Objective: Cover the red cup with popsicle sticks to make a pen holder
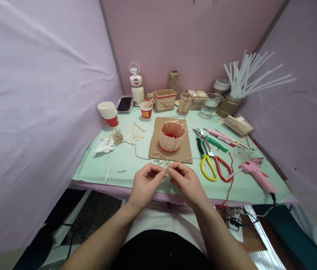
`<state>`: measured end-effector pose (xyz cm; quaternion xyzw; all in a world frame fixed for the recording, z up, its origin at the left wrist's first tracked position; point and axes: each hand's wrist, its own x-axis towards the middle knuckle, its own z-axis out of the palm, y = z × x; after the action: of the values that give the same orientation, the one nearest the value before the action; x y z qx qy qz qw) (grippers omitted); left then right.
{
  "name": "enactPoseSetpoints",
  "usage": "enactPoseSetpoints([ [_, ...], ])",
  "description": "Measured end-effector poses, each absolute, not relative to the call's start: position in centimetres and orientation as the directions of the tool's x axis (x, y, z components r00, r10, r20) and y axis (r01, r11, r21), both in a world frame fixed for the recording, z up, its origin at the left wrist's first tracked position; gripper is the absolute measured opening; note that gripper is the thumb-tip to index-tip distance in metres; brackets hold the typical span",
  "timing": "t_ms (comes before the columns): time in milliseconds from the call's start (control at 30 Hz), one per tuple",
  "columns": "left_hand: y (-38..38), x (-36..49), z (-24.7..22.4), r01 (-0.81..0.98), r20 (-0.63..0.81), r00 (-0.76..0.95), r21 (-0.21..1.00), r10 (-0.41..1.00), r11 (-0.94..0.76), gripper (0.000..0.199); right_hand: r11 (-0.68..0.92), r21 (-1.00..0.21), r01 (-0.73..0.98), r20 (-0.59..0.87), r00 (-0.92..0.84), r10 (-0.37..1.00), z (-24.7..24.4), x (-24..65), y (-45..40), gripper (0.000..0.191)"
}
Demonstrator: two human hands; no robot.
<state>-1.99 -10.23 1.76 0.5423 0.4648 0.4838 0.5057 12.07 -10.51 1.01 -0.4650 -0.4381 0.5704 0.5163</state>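
A length of twine (pixel 161 159) lies loosely looped at the near edge of the cardboard sheet (pixel 154 140), its end pinched between thumb and forefinger of both the left hand (pixel 147 182) and the right hand (pixel 185 180); whether a knot is formed there is too small to tell. Just beyond, on the cardboard, stands a round wooden-stick basket (pixel 169 143). Its wall looks complete all round, and a red band (pixel 170 151) already trims the foot, while the jagged rim is bare and no twine shows on the visible wall, so decoration seems the part left. Leftward, the strand runs to a tangled twine bundle (pixel 117 137) near scattered wooden strips (pixel 132 135). To the right on the table (pixel 135 183) lie scissors (pixel 209 150), red cord (pixel 229 187) and a pink glue gun (pixel 256 174); behind stands a rectangular basket (pixel 165 102) with red trim at its rim.
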Motion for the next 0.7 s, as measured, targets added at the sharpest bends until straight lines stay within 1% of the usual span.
enactPoseSetpoints([
  [100, -8.5, -2.3, 2.7, -0.022, 0.082, 0.086, 0.997, 0.993, -0.080, 0.015, 0.019, -0.998, -0.067, 0.019, 0.004, 1.000, 1.9, 11.7, -9.2, 0.022],
  [167, -7.0, -2.5, 3.2, -0.032, 0.145, 0.052, 0.989, 0.988, -0.143, 0.015, 0.120, -0.990, 0.070, 0.124, 0.049, 0.991, 2.5, 11.6, -8.4, 0.022],
  [233, -5.6, -2.8, 3.4, -0.037, 0.210, 0.019, 0.977, 0.978, -0.209, 0.014, 0.217, -0.941, 0.260, 0.243, 0.073, 0.967, 2.8, 11.7, -7.7, 0.021],
  [300, -4.3, -3.0, 3.4, -0.034, 0.244, 0.005, 0.969, 0.970, -0.243, 0.015, 0.270, -0.849, 0.454, 0.319, 0.033, 0.947, 2.7, 12.1, -7.0, 0.020],
  [367, -3.1, -3.3, 3.2, -0.027, 0.246, 0.008, 0.969, 0.969, -0.246, 0.016, 0.286, -0.747, 0.600, 0.325, -0.045, 0.945, 2.2, 12.7, -6.3, 0.018],
  [467, -1.6, -3.5, 2.7, -0.027, 0.215, 0.021, 0.976, 0.976, -0.215, 0.015, 0.284, -0.635, 0.719, 0.292, -0.116, 0.949, 1.3, 13.4, -5.2, 0.019],
  [567, 0.3, -3.7, 2.2, -0.052, 0.194, 0.021, 0.980, 0.981, -0.193, 0.014, 0.266, -0.572, 0.776, 0.279, -0.120, 0.953, 1.0, 13.5, -4.3, 0.023],
  [700, 3.4, -3.4, 2.1, -0.089, 0.177, 0.037, 0.981, 0.983, -0.174, 0.013, 0.276, -0.532, 0.800, 0.271, -0.148, 0.951, 1.3, 13.5, -2.7, 0.022],
])
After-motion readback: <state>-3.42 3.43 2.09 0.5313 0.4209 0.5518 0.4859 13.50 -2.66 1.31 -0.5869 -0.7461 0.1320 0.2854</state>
